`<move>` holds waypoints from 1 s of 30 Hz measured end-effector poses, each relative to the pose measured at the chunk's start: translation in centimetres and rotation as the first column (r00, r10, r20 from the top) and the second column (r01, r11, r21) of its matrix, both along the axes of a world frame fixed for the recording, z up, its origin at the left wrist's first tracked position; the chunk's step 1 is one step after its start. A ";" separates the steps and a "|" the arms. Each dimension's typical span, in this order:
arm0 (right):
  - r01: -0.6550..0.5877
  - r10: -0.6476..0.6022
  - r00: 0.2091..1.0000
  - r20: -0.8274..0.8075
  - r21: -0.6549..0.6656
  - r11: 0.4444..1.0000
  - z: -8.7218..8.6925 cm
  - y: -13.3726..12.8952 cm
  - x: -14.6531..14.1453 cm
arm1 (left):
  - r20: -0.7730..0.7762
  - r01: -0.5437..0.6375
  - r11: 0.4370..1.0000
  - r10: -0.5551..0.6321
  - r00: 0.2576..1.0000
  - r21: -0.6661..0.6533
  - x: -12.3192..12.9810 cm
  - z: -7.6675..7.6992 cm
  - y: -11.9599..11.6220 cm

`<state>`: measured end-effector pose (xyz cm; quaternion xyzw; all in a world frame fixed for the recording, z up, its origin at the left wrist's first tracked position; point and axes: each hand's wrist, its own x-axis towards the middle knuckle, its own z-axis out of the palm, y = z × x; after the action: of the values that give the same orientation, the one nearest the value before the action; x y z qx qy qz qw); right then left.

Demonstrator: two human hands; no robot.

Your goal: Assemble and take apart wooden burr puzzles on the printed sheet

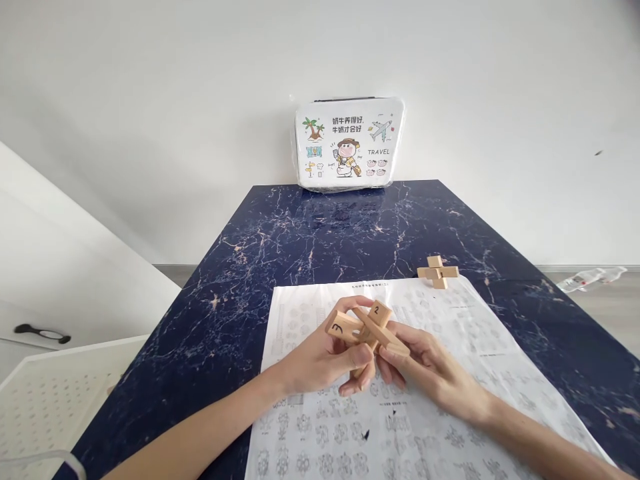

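Between my two hands, above a printed paper sheet, is a wooden interlocking puzzle made of crossed light-wood bars. One bar end carries a handwritten 2, another a 3. My left hand grips it from the left, thumb across the front and fingers behind and below. My right hand pinches it from the right, near the end of a slanting bar. Some fingertips are hidden behind the wood. A second wooden cross-shaped puzzle rests at the sheet's upper right edge.
The dark blue marble-patterned table runs back to a white wall. A white cartoon-printed case in clear plastic leans there. A perforated white surface stands at the left, near a black cabinet handle. Plastic bottles lie on the floor at right.
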<state>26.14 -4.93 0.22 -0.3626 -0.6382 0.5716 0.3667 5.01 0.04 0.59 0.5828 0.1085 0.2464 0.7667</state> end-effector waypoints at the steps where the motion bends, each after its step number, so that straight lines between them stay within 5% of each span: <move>1: 0.004 -0.005 1.000 0.019 0.012 1.000 -0.1 0.0 0.0 | -0.030 -0.016 1.000 0.016 0.999 0.001 0.0 0.2 -0.1; 6: 0.095 -0.123 0.975 0.187 0.154 0.984 -0.3 -0.3 0.2 | -0.239 -0.174 0.983 0.185 0.953 0.066 -0.3 0.7 -0.7; 10: 0.135 -0.197 0.947 0.252 0.242 0.961 -0.4 -0.3 0.1 | -0.248 -0.281 0.950 0.306 0.919 0.134 -0.5 0.2 -0.8; 15: 0.111 -0.191 0.947 0.259 0.294 0.949 -0.4 -0.5 -0.3 | -0.209 -0.266 0.959 0.282 0.936 0.098 -0.7 0.4 -0.6; 21: 0.108 -0.192 0.945 0.263 0.304 0.946 -0.4 -0.7 -0.5 | -0.207 -0.290 0.930 0.337 0.919 0.226 -0.5 1.3 -0.4; 30: 0.146 -0.216 0.948 0.232 0.285 0.947 -0.1 -0.5 0.0 | -0.170 -0.300 0.886 0.377 0.911 0.354 -0.3 0.4 0.0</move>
<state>26.17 -5.39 0.16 -0.4398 -0.7148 0.3924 0.3763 4.69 0.04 0.98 0.6960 0.2573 0.3211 0.5885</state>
